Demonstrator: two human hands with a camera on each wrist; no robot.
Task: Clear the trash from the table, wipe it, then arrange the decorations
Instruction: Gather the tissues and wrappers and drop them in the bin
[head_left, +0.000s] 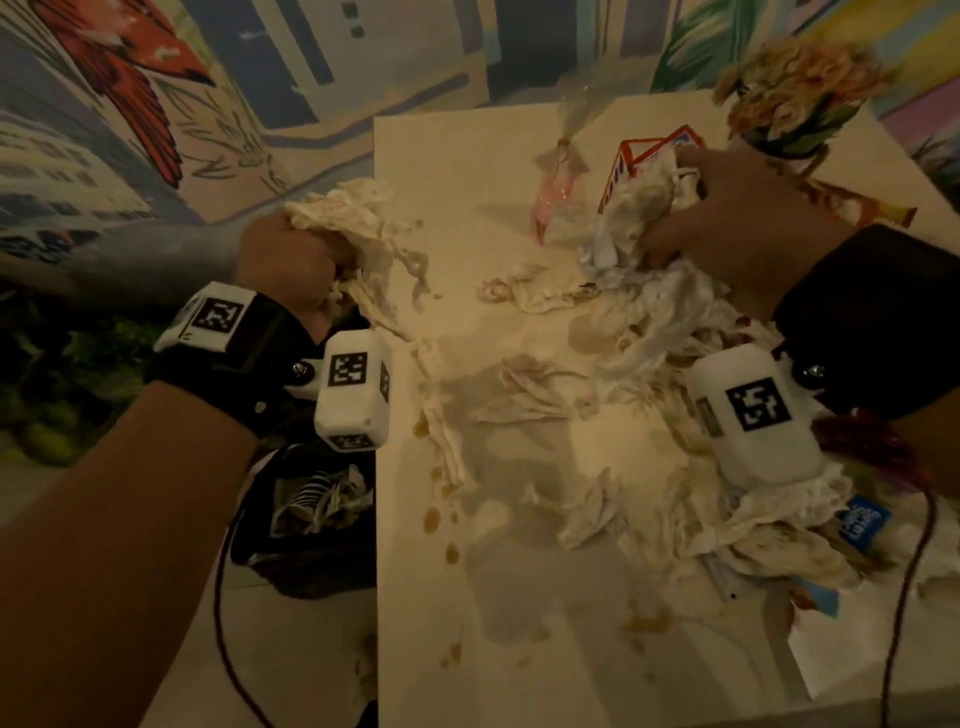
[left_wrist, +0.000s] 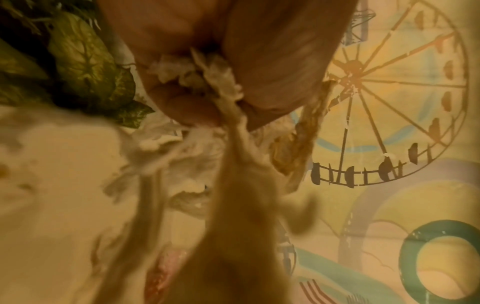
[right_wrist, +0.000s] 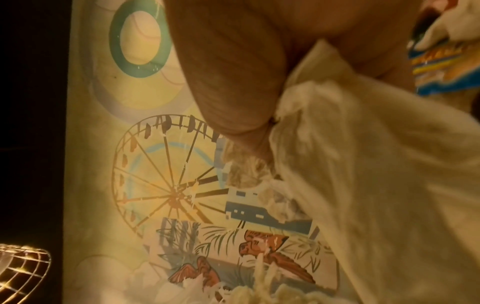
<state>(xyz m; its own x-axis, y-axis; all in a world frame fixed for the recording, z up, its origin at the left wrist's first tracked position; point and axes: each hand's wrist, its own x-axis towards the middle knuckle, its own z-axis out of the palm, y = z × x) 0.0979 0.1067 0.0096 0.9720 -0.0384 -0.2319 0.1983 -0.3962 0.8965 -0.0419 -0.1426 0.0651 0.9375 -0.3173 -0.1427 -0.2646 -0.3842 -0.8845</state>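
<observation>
My left hand (head_left: 296, 260) grips a wad of stained, crumpled napkins (head_left: 348, 218) at the table's left edge; the left wrist view shows the fingers (left_wrist: 182, 102) curled round that soggy paper (left_wrist: 228, 144). My right hand (head_left: 727, 228) grips another bunch of napkins (head_left: 639, 208) near the table's far right, and its thumb (right_wrist: 233, 82) pinches the tissue (right_wrist: 363, 164) in the right wrist view. More crumpled napkins (head_left: 597, 415) lie strewn over the white table (head_left: 519, 649), with brown spill drops (head_left: 431, 519). A flower arrangement (head_left: 795, 98) stands at the far right corner.
A black trash bag (head_left: 311, 519) holding crumpled paper sits on the floor beside the table's left edge. A red-and-blue carton (head_left: 644, 150), a clear pink wrapper (head_left: 561, 171) and a blue packet (head_left: 862, 519) lie on the table. A painted mural wall (head_left: 260, 78) stands behind.
</observation>
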